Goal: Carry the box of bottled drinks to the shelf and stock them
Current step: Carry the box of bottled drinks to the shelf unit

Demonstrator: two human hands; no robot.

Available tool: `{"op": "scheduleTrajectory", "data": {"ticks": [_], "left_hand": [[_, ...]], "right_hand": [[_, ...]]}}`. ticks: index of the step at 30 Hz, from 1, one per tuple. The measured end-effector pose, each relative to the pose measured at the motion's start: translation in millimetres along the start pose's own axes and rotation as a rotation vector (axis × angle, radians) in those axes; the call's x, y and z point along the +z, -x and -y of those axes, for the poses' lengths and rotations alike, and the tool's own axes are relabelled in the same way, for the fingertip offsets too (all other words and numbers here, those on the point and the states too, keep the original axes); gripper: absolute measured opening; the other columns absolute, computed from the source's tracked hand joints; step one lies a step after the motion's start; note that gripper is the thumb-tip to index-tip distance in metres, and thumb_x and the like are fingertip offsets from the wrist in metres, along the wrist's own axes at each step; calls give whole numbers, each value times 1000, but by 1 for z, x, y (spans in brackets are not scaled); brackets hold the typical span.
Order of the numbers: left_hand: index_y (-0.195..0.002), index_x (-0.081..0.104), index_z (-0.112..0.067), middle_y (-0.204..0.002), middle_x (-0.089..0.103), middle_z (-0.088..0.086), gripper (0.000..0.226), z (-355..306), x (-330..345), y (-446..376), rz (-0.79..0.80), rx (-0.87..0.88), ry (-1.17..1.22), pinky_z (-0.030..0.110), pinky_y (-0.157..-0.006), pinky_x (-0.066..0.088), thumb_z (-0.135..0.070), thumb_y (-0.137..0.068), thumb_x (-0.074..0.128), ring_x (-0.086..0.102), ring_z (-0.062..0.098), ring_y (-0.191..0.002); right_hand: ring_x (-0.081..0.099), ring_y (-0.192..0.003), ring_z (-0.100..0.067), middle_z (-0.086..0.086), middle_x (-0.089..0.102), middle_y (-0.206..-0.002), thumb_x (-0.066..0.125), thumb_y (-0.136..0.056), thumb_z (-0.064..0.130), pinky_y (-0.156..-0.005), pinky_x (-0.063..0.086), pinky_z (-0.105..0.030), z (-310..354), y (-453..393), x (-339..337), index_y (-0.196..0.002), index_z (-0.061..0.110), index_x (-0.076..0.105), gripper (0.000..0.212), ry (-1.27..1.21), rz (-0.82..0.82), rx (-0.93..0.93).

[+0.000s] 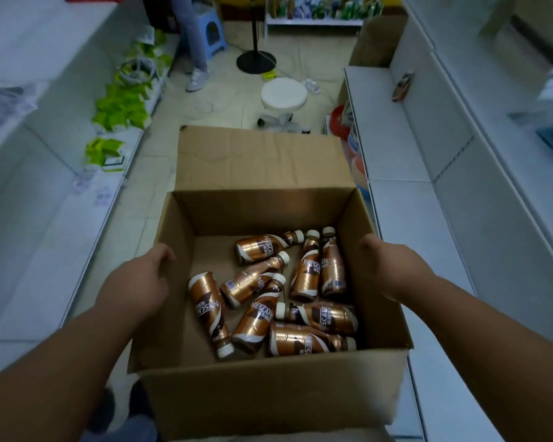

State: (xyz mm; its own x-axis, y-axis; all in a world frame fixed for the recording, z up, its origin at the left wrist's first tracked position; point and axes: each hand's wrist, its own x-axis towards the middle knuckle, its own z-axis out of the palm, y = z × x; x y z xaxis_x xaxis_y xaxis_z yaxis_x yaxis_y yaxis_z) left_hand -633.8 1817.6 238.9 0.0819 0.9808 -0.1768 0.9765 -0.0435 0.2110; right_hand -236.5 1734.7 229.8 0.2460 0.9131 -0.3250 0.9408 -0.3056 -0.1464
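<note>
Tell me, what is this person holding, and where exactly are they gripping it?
The open cardboard box of bottled drinks. The left hand grips its left wall at the top edge, the right hand the right wall's top edge.

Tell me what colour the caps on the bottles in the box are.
White or cream caps, clearest in the head view, on copper-brown bottles.
</note>
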Motion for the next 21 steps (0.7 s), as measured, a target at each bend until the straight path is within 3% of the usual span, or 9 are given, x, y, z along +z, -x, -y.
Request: {"op": "scheduleTrajectory", "data": {"ticks": [8,13,18,21], "left_hand": [[-112,49,-32,-84,63,1,41,-58,-36,-227,-23,19,-4,29,-55,39,-9,-80,61,51,16,-65],[-110,49,-33,-85,66,5,41,-78,-60,-356,-51,61,9,31,-57,40,-8,-78,58,51,20,-66],[-112,49,-32,-77,59,1,42,-95,-68,-523,-32,196,-20,30,-56,39,-9,-78,59,52,20,-64],[-113,49,-32,-74,54,-3,42,-123,-81,-626,8,307,-51,28,-53,36,-8,-80,60,49,15,-61]], "right_hand": [[57,-67,-25,-8,61,-81,60,-78,10,-53,49,-35,5,-216,-79,-127,28,33,59,4,-5,18],[56,-62,-21,-6,60,-78,58,-82,10,-48,43,-32,20,-332,-128,-131,28,31,59,-7,-38,40],[58,-71,-27,-9,62,-84,62,-80,15,-54,41,-31,39,-442,-149,-129,25,37,57,-59,-31,139],[61,-75,-29,-12,65,-90,63,-79,17,-59,49,-35,48,-494,-161,-128,26,37,56,-131,-29,264]]}}
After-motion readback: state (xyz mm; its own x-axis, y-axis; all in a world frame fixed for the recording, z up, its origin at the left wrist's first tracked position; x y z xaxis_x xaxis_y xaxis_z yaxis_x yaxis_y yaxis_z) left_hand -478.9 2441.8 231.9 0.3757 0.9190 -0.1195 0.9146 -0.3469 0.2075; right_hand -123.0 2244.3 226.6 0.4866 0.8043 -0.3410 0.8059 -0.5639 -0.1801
